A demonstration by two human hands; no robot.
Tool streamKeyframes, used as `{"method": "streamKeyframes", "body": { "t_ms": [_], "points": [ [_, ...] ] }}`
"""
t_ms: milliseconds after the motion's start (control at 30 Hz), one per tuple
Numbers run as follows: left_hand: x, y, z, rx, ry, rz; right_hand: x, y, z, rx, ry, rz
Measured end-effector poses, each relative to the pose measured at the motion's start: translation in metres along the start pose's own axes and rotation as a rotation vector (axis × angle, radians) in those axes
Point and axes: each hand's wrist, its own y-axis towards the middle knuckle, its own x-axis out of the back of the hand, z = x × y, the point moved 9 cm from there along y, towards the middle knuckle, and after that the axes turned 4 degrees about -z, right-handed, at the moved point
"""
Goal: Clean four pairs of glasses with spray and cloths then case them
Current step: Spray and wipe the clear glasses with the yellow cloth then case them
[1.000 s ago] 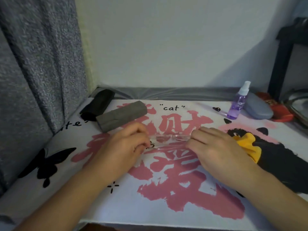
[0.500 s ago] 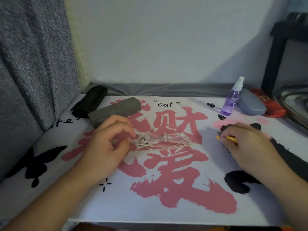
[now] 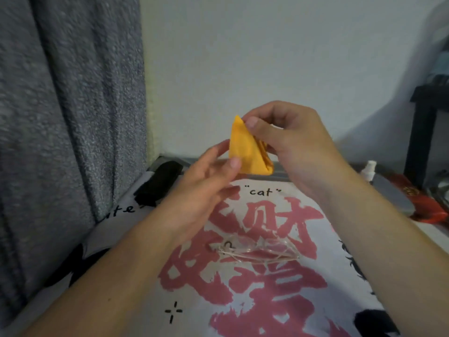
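Looking down past our forearms, we first meet the printed mat (image 3: 274, 319) with its big pink characters, and lying on it, just beyond the middle, the clear glasses (image 3: 257, 251), folded and free of both hands. They are thin and nearly see-through against the print, so a forearm dropping low could knock or press them without our noticing.

Above them, lifted well off the mat, we hold the yellow cloth (image 3: 247, 149). Our right hand (image 3: 291, 147) pinches its top corner between thumb and curled fingers; our left hand (image 3: 209, 176) catches the lower edge under the thumb, though the blur makes it hard to say how firm that second hold is. The cloth is bunched in folds, and if we wipe with it like that we judge it may smear the lenses instead of clearing them. A loose pinch could also let it fall onto the glasses.

Farther back on the left lies a black case (image 3: 160, 183) against the grey curtain (image 3: 68, 117). On the right, half hidden by our arm, we see the white top of the spray bottle (image 3: 369, 169), a grey case (image 3: 391, 193) beside it and a red case (image 3: 427, 205) beyond. Reaching across for the spray could tip the bottle
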Motion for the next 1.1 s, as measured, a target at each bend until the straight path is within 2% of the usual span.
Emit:
{"method": "streamKeyframes", "body": {
  "t_ms": [167, 267, 367, 500, 700, 767, 900, 1000, 1100],
  "points": [
    [0.011, 0.035, -0.007, 0.014, -0.098, 0.001, -0.024, 0.028, -0.016, -0.022, -0.08, 0.102],
    [0.024, 0.048, 0.008, 0.043, -0.067, -0.089, -0.032, 0.035, -0.035, -0.035, -0.132, 0.122],
    [0.044, 0.053, 0.029, 0.05, 0.029, -0.184, -0.022, 0.04, -0.049, -0.075, -0.097, 0.066],
    [0.058, 0.049, 0.059, 0.077, -0.011, -0.202, -0.016, 0.044, -0.06, -0.101, -0.055, 0.104],
    [0.054, 0.047, 0.07, 0.111, -0.28, -0.147, -0.03, 0.043, -0.069, -0.123, -0.087, 0.278],
    [0.048, 0.048, 0.073, 0.123, -0.244, -0.12, -0.039, 0.041, -0.069, -0.117, -0.054, 0.315],
    [0.052, 0.045, 0.073, 0.121, -0.204, -0.18, -0.045, 0.041, -0.069, -0.073, -0.038, 0.349],
    [0.064, 0.043, 0.06, 0.098, -0.232, -0.23, -0.038, 0.045, -0.072, -0.043, -0.181, 0.374],
    [0.074, 0.043, 0.05, 0.065, -0.316, -0.234, -0.035, 0.04, -0.086, -0.139, -0.372, 0.541]
  ]
}}
